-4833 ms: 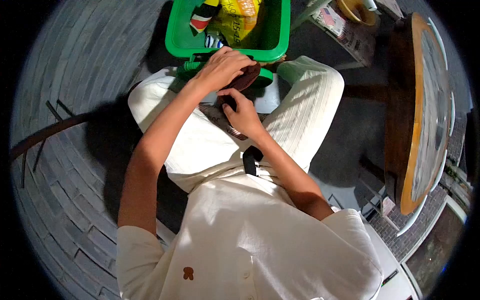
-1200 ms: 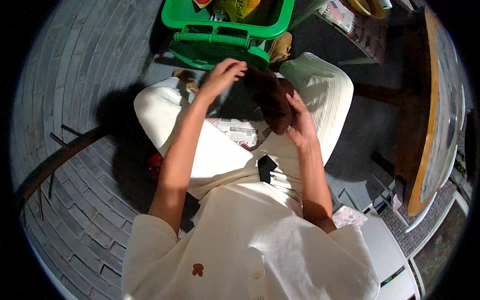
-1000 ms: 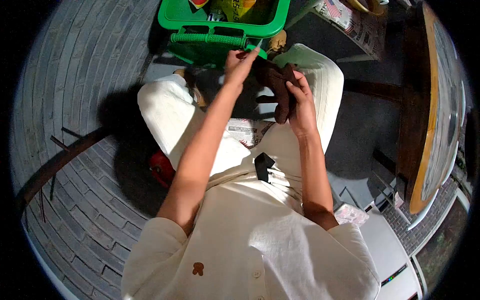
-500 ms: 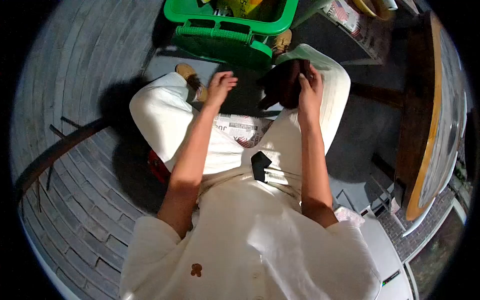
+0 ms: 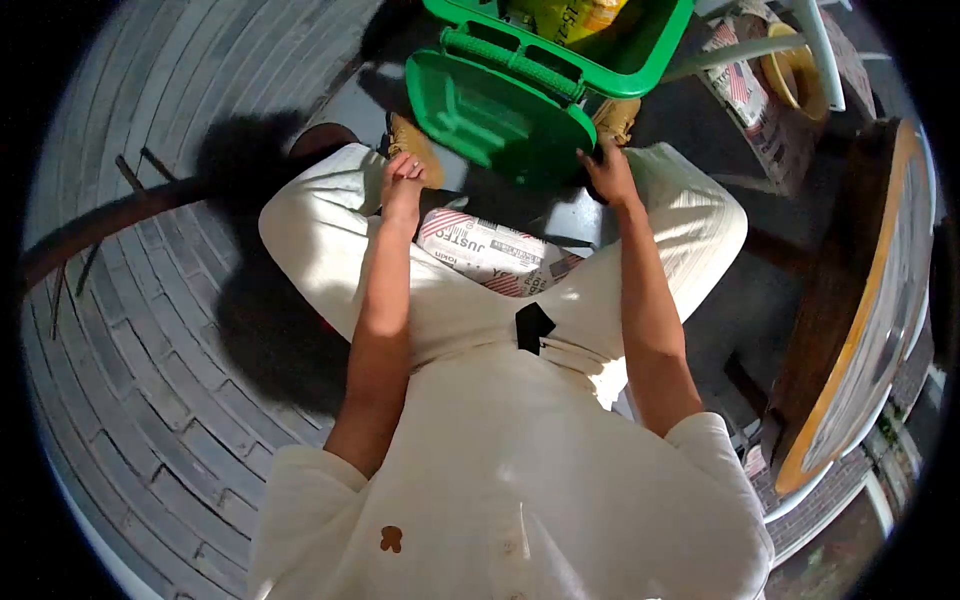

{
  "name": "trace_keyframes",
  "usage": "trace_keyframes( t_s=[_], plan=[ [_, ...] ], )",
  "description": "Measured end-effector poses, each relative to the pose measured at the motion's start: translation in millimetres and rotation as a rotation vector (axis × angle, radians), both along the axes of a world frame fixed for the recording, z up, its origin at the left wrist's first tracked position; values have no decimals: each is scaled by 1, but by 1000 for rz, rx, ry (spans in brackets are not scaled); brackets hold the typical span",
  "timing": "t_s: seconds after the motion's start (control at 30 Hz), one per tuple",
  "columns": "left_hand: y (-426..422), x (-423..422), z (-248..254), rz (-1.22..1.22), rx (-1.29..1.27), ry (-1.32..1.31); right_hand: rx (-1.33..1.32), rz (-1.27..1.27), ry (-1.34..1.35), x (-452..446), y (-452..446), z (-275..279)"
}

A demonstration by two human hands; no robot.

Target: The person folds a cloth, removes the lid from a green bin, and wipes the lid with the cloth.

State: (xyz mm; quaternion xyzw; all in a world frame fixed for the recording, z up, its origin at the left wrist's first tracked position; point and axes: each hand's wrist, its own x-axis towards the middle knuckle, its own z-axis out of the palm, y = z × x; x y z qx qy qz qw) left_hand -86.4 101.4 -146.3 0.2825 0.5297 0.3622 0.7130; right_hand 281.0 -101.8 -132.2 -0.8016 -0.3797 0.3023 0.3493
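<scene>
My left hand (image 5: 402, 187) is over the inner side of my left knee, close to a tan shoe (image 5: 416, 150). Its fingers are curled together, and I cannot make out anything in them. My right hand (image 5: 611, 177) reaches down by the right edge of a hanging green lid (image 5: 500, 115), with thumb and fingers apart. Whether a fingertip touches the lid is unclear, and the area beneath that hand is dark. The lid hangs from a green bin (image 5: 640, 80) holding yellow packaging (image 5: 570, 22). Beyond my left knee shows a dark brown rounded shape (image 5: 322, 139).
Between my thighs is a newsprint-patterned seat (image 5: 485, 248). A grey brick wall (image 5: 170, 330) curves along the left, with a dark curved bar (image 5: 120, 222) before it. To the right stand a wood-edged round table (image 5: 850, 330) and a chair holding a yellow ring-shaped object (image 5: 790, 75).
The dark brown item has left my right hand, which now reaches beside the lid. My left hand has drawn in to the knee, fingers curled. The view has shifted, moving the bin rightward.
</scene>
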Motion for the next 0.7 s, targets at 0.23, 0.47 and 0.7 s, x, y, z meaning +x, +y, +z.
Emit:
trace_keyframes(
  t_s=[0.23, 0.47, 0.7],
  plan=[
    [-16, -13, 51, -191, -331, 316, 267, 41, 268, -22, -9, 17],
    [15, -28, -87, -201, -521, 440, 397, 24, 416, -17, 24, 9],
    [27, 13, -120, -234, -509, 234, 373, -25, 395, 17, 60, 71]
  ],
)
